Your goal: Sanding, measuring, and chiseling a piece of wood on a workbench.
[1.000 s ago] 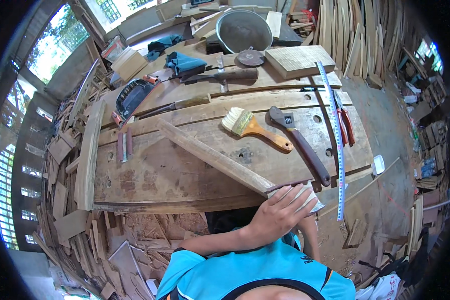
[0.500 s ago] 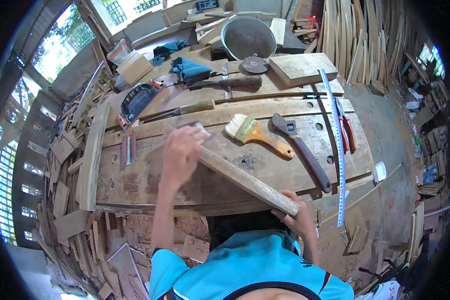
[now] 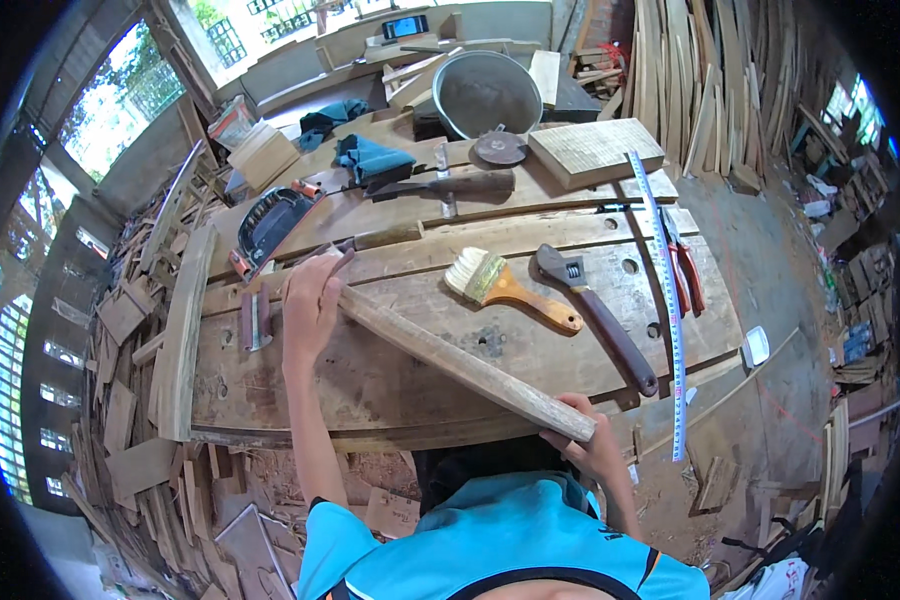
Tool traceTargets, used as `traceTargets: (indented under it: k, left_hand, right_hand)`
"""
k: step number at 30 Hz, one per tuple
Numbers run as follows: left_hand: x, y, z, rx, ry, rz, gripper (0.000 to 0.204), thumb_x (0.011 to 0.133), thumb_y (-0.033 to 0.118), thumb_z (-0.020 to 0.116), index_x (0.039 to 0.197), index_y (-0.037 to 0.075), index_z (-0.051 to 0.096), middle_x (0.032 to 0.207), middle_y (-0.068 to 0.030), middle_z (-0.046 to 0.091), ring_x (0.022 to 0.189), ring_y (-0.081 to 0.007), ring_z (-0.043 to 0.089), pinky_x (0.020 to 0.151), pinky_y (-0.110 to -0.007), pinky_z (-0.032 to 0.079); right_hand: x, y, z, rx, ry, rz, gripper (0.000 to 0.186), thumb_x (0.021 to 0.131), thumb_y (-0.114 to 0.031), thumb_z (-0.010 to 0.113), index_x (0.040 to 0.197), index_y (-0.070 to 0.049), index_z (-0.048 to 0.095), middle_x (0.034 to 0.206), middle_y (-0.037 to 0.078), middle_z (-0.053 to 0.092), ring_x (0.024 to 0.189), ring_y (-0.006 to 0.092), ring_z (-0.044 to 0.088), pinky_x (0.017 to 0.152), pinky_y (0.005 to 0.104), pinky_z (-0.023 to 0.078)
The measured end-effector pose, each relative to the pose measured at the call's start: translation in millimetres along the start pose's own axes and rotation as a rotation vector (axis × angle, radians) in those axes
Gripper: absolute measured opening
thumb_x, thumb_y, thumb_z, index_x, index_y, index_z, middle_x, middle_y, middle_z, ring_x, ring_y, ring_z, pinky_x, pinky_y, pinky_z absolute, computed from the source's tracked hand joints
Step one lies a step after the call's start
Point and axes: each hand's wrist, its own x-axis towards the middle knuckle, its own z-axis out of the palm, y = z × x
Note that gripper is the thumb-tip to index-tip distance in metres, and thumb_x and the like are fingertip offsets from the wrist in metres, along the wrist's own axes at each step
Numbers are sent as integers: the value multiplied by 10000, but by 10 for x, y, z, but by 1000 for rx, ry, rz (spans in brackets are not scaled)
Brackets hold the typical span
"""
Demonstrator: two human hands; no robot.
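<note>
A long, squared wooden stick (image 3: 460, 355) slants above the workbench (image 3: 255, 385), its near end toward my body on the right. My right hand (image 3: 602, 450) is closed around that near end. Over at the far left end, my left hand (image 3: 312, 305) is wrapped about the wood. A thin brownish edge shows by its fingers; I cannot make out what it is. On the bench beyond the stick lie a wide paintbrush (image 3: 515, 290) with a wooden handle and an adjustable wrench (image 3: 600, 320). A chisel-like tool (image 3: 385, 236) lies just past my left hand.
Right of the wrench are a steel ruler (image 3: 660, 250) and red-handled pliers (image 3: 688, 280). Farther back lie a hand saw (image 3: 275, 220), a wooden block (image 3: 595, 152), a round disc (image 3: 500, 148) and a metal basin (image 3: 487, 95). Scrap wood (image 3: 135, 400) piles up at the left.
My left hand has slid left along the stick to its far end, and the pale piece seen by its fingers no longer shows. My right hand keeps its hold.
</note>
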Motion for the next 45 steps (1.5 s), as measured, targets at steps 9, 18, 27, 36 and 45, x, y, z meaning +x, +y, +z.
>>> traceTargets:
  k: [9,18,27,36,45]
  left_hand:
    - [-367,1441,312,-129,-301,338,635,738,619,482,1140,130,530,1167,-94,511,1136,-276,428,960,-428,296]
    - [-757,2371,723,-221,-296,446,583,820,600,384,1160,151,536,1159,-80,531,1089,-220,483,971,-363,297]
    - [-188,591,212,111,-33,130,370,791,402,547,990,97,615,1070,-106,574,1051,-289,480,946,-427,321]
    - [-339,1499,382,-129,-263,301,589,720,618,515,1042,129,584,1082,-90,564,1081,-284,461,950,-434,308]
    - [-695,2122,640,-309,-253,360,580,739,563,535,1123,129,549,1141,-107,527,1105,-251,462,954,-408,322]
  right_hand:
    - [16,90,-18,-1,28,-39,380,726,-134,688,1034,-44,484,814,143,642,769,254,643,655,314,478]
    - [-137,430,20,-580,157,-387,426,706,-129,702,1069,-21,508,867,100,629,781,154,596,690,291,467]
    - [3,41,80,22,65,-122,387,720,-112,692,1050,-14,515,836,86,617,663,128,593,605,254,466]
    - [25,58,46,28,53,-40,407,724,-220,698,1027,-49,486,829,152,636,778,282,638,661,335,485]
    - [-26,339,44,-120,88,-206,393,728,-153,695,1037,-37,482,856,131,627,784,234,631,679,303,475]
